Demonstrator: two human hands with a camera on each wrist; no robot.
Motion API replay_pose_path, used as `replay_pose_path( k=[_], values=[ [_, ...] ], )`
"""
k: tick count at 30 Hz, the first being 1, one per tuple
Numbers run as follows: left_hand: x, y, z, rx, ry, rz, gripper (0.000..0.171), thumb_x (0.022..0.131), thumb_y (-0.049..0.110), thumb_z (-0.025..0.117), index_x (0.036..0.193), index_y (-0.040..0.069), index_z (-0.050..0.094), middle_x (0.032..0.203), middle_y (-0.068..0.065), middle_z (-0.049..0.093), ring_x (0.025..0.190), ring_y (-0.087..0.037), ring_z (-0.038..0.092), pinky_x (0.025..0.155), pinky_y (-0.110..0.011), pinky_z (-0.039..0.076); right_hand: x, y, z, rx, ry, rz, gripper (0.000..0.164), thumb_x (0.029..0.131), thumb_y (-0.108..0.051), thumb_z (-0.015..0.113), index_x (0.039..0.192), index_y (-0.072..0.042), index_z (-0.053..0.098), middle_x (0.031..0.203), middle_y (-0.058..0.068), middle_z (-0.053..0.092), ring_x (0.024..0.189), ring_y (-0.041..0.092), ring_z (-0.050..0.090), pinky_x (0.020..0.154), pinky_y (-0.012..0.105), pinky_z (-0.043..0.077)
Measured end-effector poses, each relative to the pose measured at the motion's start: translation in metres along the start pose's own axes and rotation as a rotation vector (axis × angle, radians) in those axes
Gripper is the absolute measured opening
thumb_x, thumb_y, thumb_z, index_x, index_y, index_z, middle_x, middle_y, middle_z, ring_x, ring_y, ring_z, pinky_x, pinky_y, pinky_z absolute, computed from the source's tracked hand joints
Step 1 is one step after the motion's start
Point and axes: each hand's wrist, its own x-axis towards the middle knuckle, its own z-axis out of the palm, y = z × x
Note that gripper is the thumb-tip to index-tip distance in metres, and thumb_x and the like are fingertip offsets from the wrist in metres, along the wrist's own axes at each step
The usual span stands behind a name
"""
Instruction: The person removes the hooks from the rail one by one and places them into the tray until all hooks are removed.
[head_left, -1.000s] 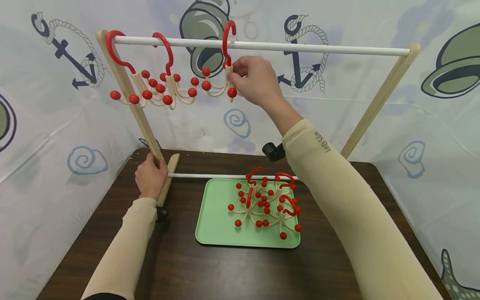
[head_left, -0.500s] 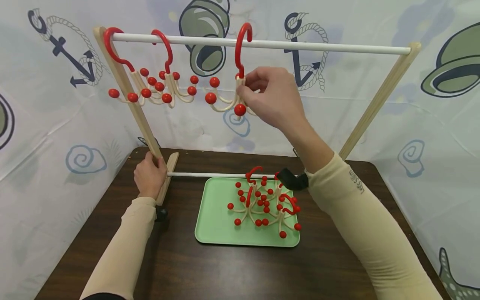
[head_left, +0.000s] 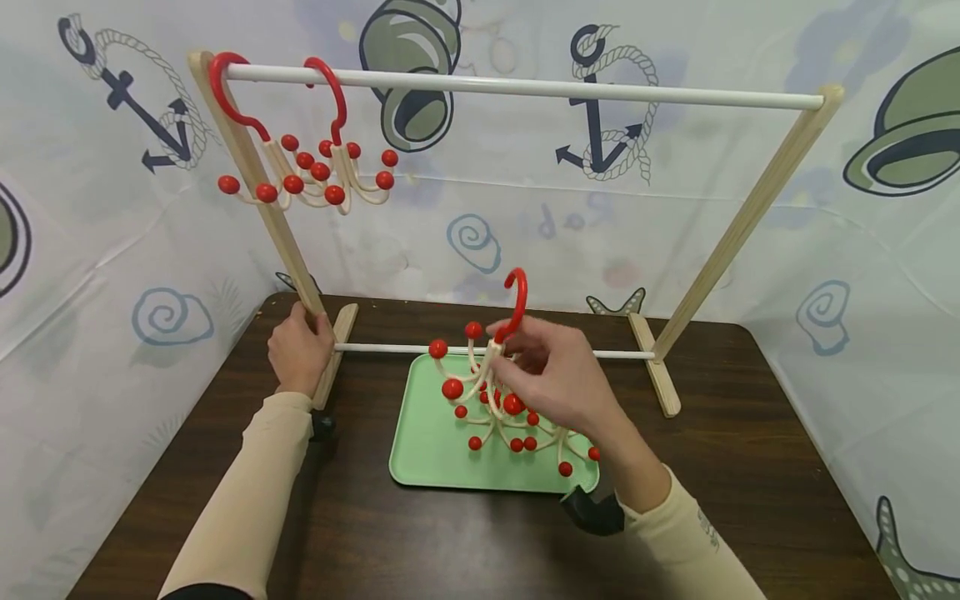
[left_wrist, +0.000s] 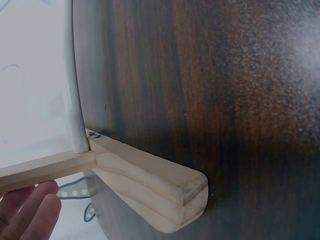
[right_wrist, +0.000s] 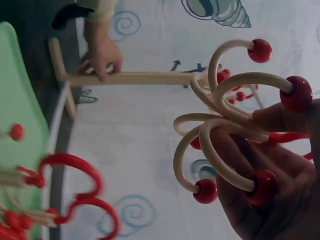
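Observation:
My right hand (head_left: 558,371) pinches the stem of a hook hanger (head_left: 522,302), just below its red hook. Curved cream arms tipped with red balls spread from that stem, filling much of the right wrist view. The hanger is upright over the green tray (head_left: 415,454), overlapping other such hangers (head_left: 562,442) lying there. My left hand (head_left: 302,350) grips the lower part of the rack's left wooden post (head_left: 281,242); in the left wrist view its fingers (left_wrist: 42,210) curl behind the wood. Two similar hangers, a left one (head_left: 217,87) and another (head_left: 340,104), hang from the white top bar (head_left: 525,85).
The rack's right post (head_left: 750,208) leans outward from a wooden foot (head_left: 656,367). A lower white bar (head_left: 382,348) runs between the feet, behind the tray. Everything stands on a dark wooden table (head_left: 420,550) before a patterned cloth backdrop (head_left: 555,217).
My right hand has lifted the third hanger off the top bar, brought it forward and lowered it over the tray. My left hand has stayed on the post.

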Motion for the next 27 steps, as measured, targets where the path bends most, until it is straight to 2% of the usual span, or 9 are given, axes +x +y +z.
replay_pose_path(
  k=[2,8,12,15,19,23,27],
  values=[
    [0.0,0.001,0.001,0.001,0.0,0.003,0.028,0.095,0.024,0.055,0.103,-0.002,0.06,0.082,-0.028,0.065,0.075,-0.054,0.061,0.062,-0.063,0.043,-0.014,0.012,0.01,0.007,-0.036,0.013,0.022,0.087,-0.013,0.07,0.109,-0.012,0.07,0.083,-0.006,0.071,0.065,0.011,0.065,0.059,0.034,0.052],
    [0.001,0.001,0.002,0.003,0.002,-0.007,0.028,0.095,0.024,0.056,0.103,-0.002,0.06,0.082,-0.028,0.065,0.076,-0.054,0.061,0.063,-0.063,0.043,-0.045,0.045,0.047,-0.045,-0.127,0.05,0.007,0.087,-0.017,0.072,0.093,-0.015,0.07,0.085,-0.01,0.07,0.072,0.004,0.067,0.067,0.03,0.055],
    [0.0,0.0,0.003,0.0,-0.002,-0.007,0.028,0.095,0.024,0.056,0.103,-0.002,0.061,0.081,-0.028,0.065,0.075,-0.054,0.061,0.063,-0.063,0.042,-0.055,0.067,0.071,-0.051,-0.128,0.048,0.01,0.087,-0.015,0.072,0.096,-0.014,0.071,0.085,-0.009,0.071,0.074,0.003,0.068,0.066,0.029,0.055],
    [0.001,-0.001,0.003,-0.001,-0.003,-0.005,0.028,0.095,0.025,0.055,0.102,-0.002,0.061,0.08,-0.027,0.065,0.073,-0.053,0.061,0.062,-0.063,0.042,-0.058,0.08,0.087,-0.061,-0.115,0.031,0.017,0.086,-0.013,0.073,0.103,-0.011,0.072,0.087,-0.006,0.072,0.075,0.005,0.069,0.065,0.03,0.055],
    [0.001,-0.003,0.005,0.001,0.0,-0.005,0.028,0.095,0.025,0.055,0.102,-0.002,0.06,0.08,-0.027,0.065,0.073,-0.052,0.061,0.062,-0.062,0.042,-0.057,0.093,0.103,-0.164,-0.08,-0.015,0.011,0.086,-0.017,0.074,0.096,-0.015,0.07,0.087,-0.005,0.073,0.074,0.005,0.069,0.064,0.028,0.054],
    [0.002,-0.005,0.006,0.005,0.004,-0.005,0.028,0.095,0.025,0.054,0.102,-0.001,0.06,0.081,-0.028,0.065,0.074,-0.054,0.061,0.062,-0.063,0.042,-0.054,0.098,0.113,-0.256,-0.058,-0.042,0.01,0.085,-0.02,0.074,0.089,-0.019,0.065,0.086,-0.007,0.073,0.071,0.003,0.068,0.063,0.022,0.049],
    [0.002,-0.004,0.006,0.001,0.007,-0.009,0.027,0.094,0.025,0.055,0.102,-0.001,0.06,0.08,-0.027,0.065,0.074,-0.053,0.061,0.062,-0.063,0.042,-0.051,0.097,0.118,-0.268,-0.057,-0.065,0.01,0.085,-0.02,0.075,0.091,-0.018,0.067,0.083,-0.009,0.072,0.069,0.002,0.067,0.062,0.019,0.048]
  ],
)
